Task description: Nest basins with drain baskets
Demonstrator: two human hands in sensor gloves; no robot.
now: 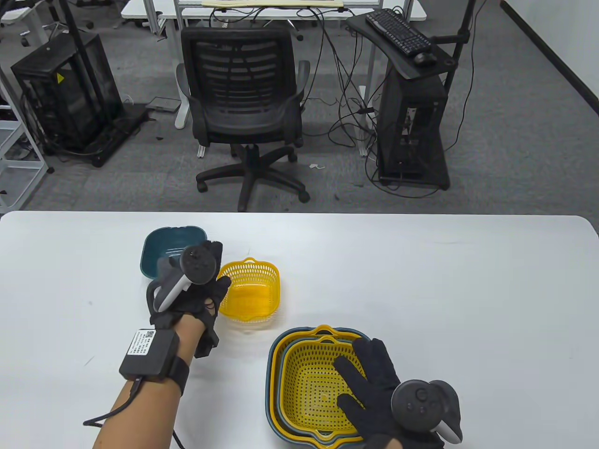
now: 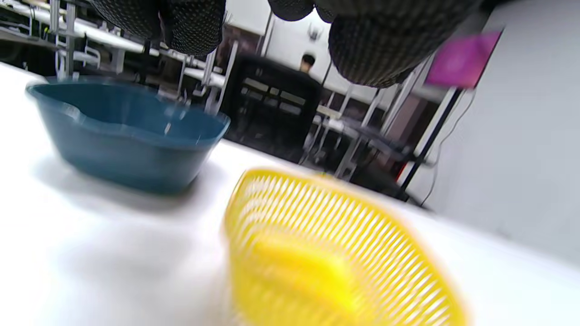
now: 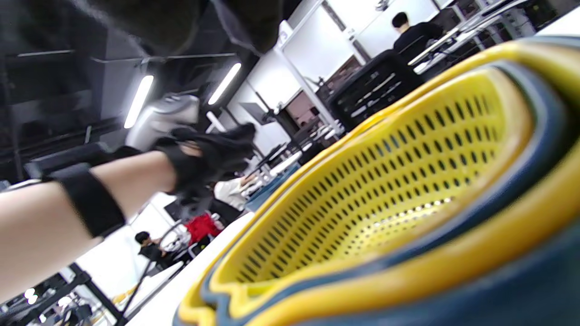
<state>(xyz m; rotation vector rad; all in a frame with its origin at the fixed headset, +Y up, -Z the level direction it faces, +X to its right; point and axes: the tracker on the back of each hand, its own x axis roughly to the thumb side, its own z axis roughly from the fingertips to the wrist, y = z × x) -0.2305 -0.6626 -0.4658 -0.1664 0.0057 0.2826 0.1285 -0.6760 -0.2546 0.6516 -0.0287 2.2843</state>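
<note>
A small yellow drain basket sits tilted on the white table, blurred in the left wrist view. A teal basin stands just behind and left of it. My left hand hovers beside the basket's left rim; its fingertips hang above the basket and show no grip. Near the front edge is a nested stack of teal basins and yellow baskets. My right hand lies flat with fingers spread on the top basket's right side.
An office chair, a computer cart and a black cabinet stand on the floor beyond the table's far edge. A black box is strapped to my left wrist with a cable trailing back.
</note>
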